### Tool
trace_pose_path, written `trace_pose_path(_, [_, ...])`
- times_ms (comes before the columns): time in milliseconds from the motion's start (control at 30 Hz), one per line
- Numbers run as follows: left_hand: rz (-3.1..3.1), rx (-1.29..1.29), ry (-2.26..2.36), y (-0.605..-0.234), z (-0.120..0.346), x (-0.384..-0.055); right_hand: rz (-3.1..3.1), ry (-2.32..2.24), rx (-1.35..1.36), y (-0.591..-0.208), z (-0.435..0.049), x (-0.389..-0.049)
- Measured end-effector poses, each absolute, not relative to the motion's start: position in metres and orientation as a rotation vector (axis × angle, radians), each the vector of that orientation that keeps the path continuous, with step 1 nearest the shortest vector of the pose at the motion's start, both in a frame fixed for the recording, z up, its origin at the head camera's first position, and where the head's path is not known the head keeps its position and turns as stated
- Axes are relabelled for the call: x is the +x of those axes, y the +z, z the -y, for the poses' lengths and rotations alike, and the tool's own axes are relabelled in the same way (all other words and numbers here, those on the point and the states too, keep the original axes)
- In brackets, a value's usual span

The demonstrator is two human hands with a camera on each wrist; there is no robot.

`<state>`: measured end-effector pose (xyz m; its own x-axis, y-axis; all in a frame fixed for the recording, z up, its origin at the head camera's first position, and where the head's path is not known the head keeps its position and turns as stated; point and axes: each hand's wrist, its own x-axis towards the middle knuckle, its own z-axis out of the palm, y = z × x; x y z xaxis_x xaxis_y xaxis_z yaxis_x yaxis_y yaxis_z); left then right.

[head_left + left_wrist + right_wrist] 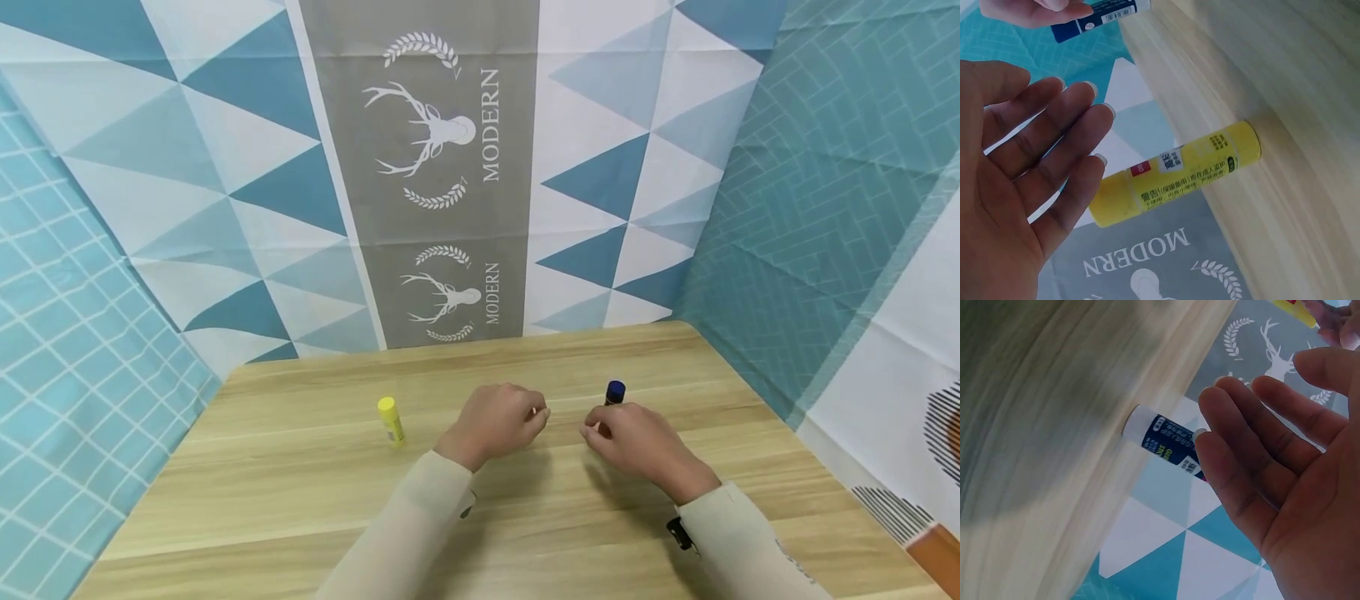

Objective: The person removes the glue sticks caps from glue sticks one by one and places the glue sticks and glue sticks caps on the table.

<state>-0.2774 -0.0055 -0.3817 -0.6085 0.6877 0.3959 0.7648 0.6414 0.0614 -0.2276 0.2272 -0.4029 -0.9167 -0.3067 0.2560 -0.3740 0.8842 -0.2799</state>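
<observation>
A yellow glue stick (391, 421) stands upright on the wooden table, left of my left hand (497, 423). Its printed label faces the left wrist camera, where the yellow tube (1179, 172) appears beyond loosely bent fingers (1066, 131) that hold nothing. Farther right stands a second glue stick (615, 392) with a dark blue cap, its lower part hidden in the head view behind my right hand (641, 440). In the right wrist view its white base and dark label (1166, 440) show beside relaxed, slightly curled fingers (1235, 469) with nothing in them.
The light wooden table (300, 500) runs back to a patterned cloth (450, 292) with triangles and deer heads. Blue tiled-pattern cloth (67, 333) hangs at the left, and a teal cloth (825, 208) at the right. A small dark object (681, 534) sits at the right cuff.
</observation>
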Motion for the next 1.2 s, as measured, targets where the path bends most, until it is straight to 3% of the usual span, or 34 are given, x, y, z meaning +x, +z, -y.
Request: trace_pose_path(1200, [2.66, -1.241, -0.497, -0.41, -0.031, -0.263, 2.983, 0.513, 0.293, -0.42, -0.261, -0.231])
